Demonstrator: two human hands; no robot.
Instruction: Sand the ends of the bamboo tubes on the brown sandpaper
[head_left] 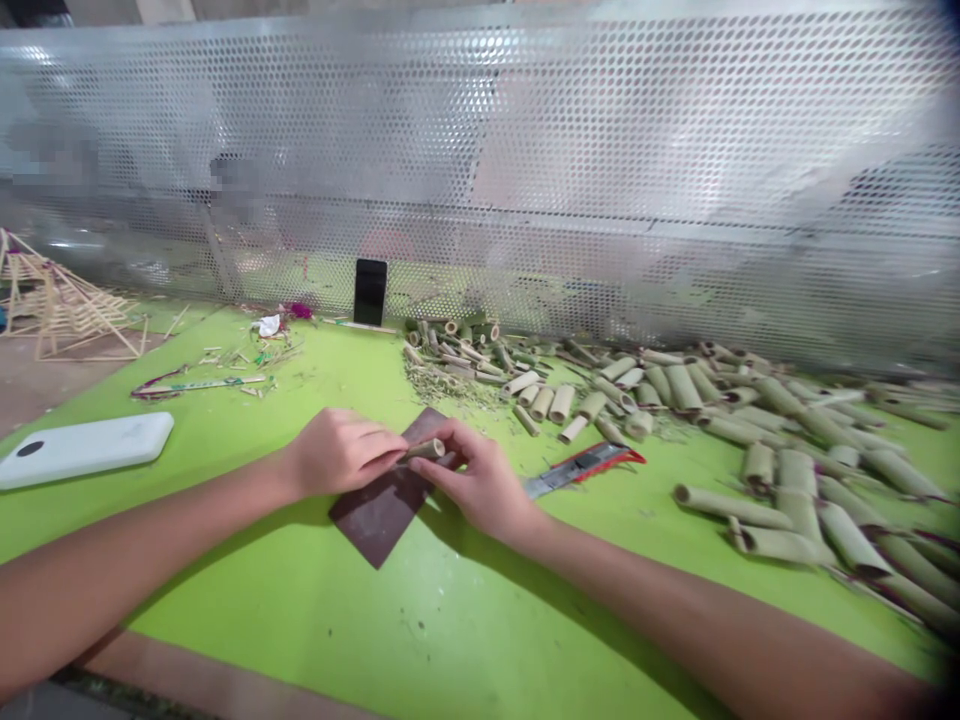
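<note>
Both hands meet over a dark brown sheet of sandpaper (379,520) lying flat on the green table. A short bamboo tube (426,449) is held between them, its cut end facing right. My left hand (343,450) is closed around the tube's left end, the fingers covering it. With thumb and fingers, my right hand (474,472) pinches the tube near its open end. Just right of that hand lies a utility knife (585,468) with a red and grey body.
Cut bamboo pieces (802,490) spread over the right side, with shavings (450,387) at the back. A phone (370,292) leans against a perforated metal screen (480,150). On the left are a white power-bank-like device (86,450) and a stick structure (71,300).
</note>
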